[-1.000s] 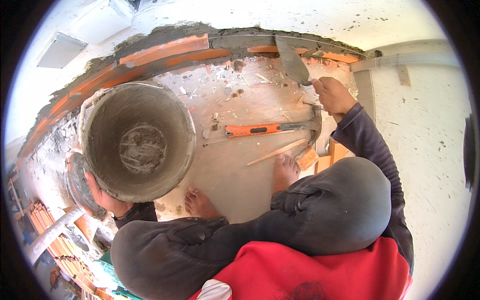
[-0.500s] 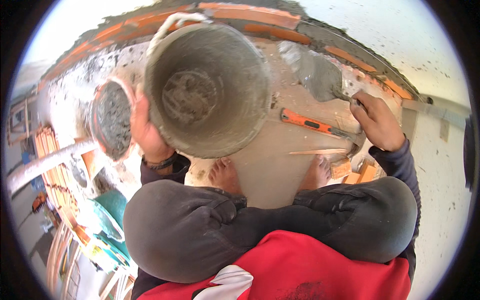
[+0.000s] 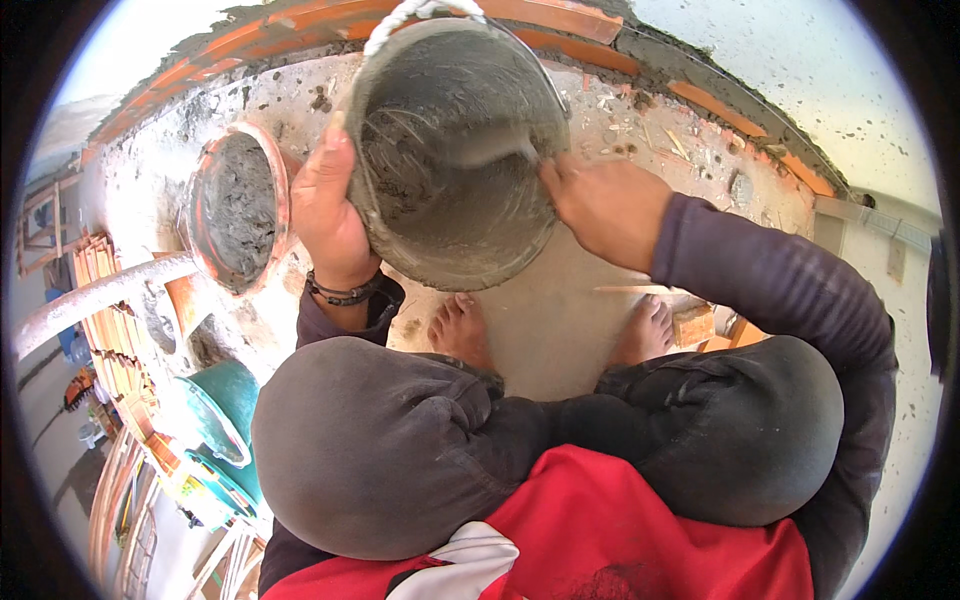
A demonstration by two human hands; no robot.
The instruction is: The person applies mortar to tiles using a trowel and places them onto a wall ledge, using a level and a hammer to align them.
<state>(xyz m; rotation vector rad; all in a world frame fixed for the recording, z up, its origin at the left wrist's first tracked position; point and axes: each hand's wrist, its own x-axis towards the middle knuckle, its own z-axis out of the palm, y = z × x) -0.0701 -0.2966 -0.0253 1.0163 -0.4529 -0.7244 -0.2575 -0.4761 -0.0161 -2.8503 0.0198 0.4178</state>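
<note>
A grey mortar-caked bucket (image 3: 465, 245) is tilted so that its mouth faces me, with wet mortar smeared inside. My left hand (image 3: 335, 210) grips it at the left side, thumb by the rim. White rope (image 3: 415, 12) is wound on its handle at the top. Closed round a trowel (image 3: 485, 148), my right hand (image 3: 605, 208) is at the bucket's right rim. The trowel's blade is inside the bucket, blurred by motion. Left of the bucket sits a round reddish tub (image 3: 283, 190) of grey mortar (image 3: 240, 205).
A low course of orange bricks (image 3: 560, 18) and mortar curves along the far side, beside a pale wall (image 3: 800, 80). A pole (image 3: 100, 305) reaches in from the left. Teal buckets (image 3: 225, 400) and stacked wood (image 3: 100, 290) lie lower left. A brick piece (image 3: 693, 326) is near my right foot.
My right hand has swung the trowel leftward from over the floor into the bucket. The bucket has shifted a little right and up. The orange utility knife is out of sight now.
</note>
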